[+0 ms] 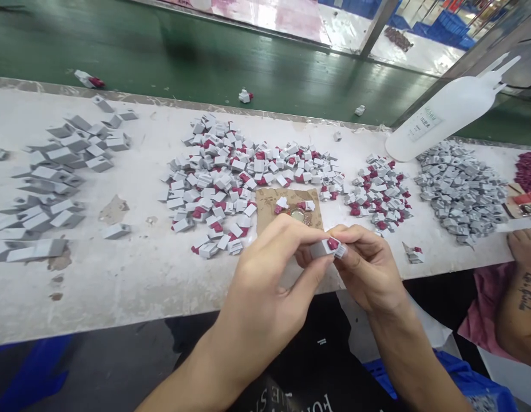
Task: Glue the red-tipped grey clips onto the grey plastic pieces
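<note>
Between my two hands, over the table's front part, is a small grey plastic block with a dark red piece (328,247). My left hand (274,269) pinches the block's longer grey end. The thumb and fingertips of my right hand (366,263) close on its other end, by the red piece and a small light grey part. Just beyond my fingers lies a brown cardboard piece (265,209), partly hidden by my left hand. On it are a shiny wet-looking round patch (298,216) and two small grey-and-red parts (306,205).
Grey-and-red parts form a large heap (214,171) and a smaller pile (379,191). Grey blocks (59,154) lie left, small grey pieces (460,189) right. A white squeeze bottle (446,111) leans near the green conveyor (162,51). Another person's arm (523,286) rests at right.
</note>
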The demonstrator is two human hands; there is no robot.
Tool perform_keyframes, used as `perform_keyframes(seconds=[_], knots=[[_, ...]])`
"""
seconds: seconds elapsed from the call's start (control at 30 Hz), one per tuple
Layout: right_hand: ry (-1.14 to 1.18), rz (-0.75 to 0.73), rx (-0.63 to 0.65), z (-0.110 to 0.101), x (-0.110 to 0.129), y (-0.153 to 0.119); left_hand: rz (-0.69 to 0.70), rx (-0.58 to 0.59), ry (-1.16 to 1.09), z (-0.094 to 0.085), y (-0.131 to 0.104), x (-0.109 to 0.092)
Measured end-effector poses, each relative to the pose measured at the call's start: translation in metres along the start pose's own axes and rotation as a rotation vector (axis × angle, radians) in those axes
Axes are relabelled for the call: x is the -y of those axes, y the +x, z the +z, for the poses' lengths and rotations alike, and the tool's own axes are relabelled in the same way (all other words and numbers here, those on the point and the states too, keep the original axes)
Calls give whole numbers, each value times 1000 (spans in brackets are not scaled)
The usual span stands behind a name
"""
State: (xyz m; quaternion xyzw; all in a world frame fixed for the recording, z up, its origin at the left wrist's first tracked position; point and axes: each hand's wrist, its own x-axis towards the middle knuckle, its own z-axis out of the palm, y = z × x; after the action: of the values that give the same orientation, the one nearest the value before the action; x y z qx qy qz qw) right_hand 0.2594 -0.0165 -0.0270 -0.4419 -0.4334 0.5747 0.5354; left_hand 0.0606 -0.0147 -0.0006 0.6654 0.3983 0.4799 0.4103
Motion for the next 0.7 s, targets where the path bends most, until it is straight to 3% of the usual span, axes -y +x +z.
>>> perform_keyframes(seconds=[0.17,0.37,0.7], knots=[[-64,-4,36,-3,0,-4,27,-19,-1,4,-4,6],[-226,-21,62,-5,20,-6,93,-13,120,4,-9,11],[-147,42,67,3,19,-5,115,-41,182,4,-8,13]])
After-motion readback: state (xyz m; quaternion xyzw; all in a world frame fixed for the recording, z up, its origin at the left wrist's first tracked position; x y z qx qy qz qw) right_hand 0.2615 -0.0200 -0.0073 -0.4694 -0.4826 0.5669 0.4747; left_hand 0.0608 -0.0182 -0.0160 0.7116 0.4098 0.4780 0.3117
